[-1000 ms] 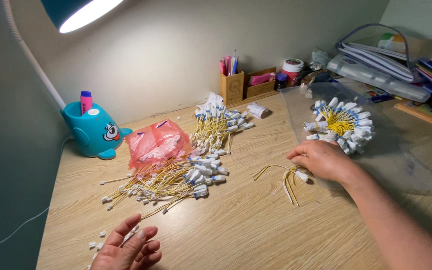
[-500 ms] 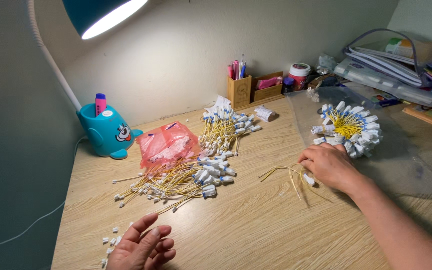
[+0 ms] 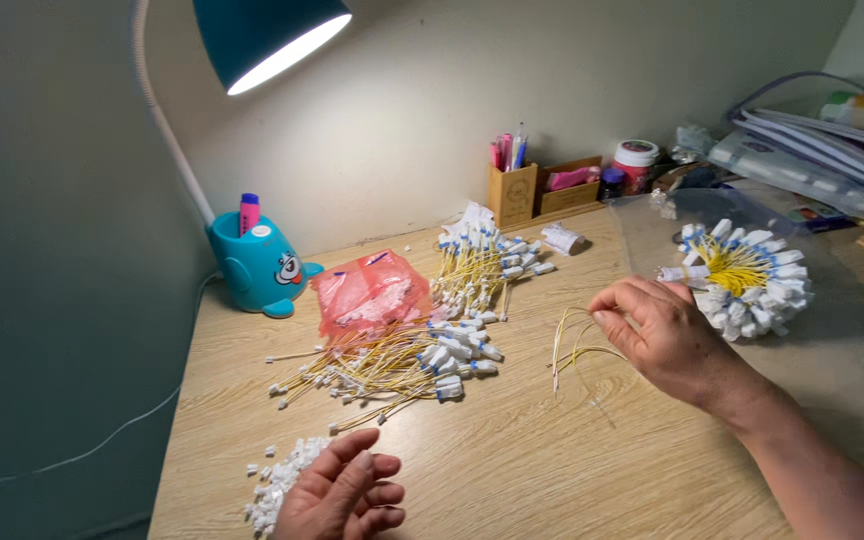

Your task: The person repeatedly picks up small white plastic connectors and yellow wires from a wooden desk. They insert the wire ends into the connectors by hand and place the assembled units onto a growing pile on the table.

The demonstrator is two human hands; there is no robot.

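My right hand [image 3: 664, 335] is lifted just above the wooden desk [image 3: 572, 460], pinching a few thin yellow wires [image 3: 574, 345] that hang to its left. My left hand [image 3: 344, 493] rests at the near edge, fingers curled, beside a small heap of white plastic connectors [image 3: 277, 483]; whether it holds any is hidden. A loose spread of yellow wires with white tagged ends [image 3: 392, 362] lies in the middle. A second bunch [image 3: 480, 262] lies further back. To the right, a round bundle of tagged wires [image 3: 742, 277] sits on clear plastic.
A red plastic bag [image 3: 369, 290] lies behind the middle pile. A teal cartoon pen holder [image 3: 252, 265] and lamp [image 3: 262, 35] stand at the back left. A wooden pen box [image 3: 542, 188], a jar [image 3: 635, 163] and stacked folders [image 3: 822, 140] line the back right.
My right hand has risen off the desk with a few yellow wires pinched in it. My left hand has shifted right, next to the white connectors.
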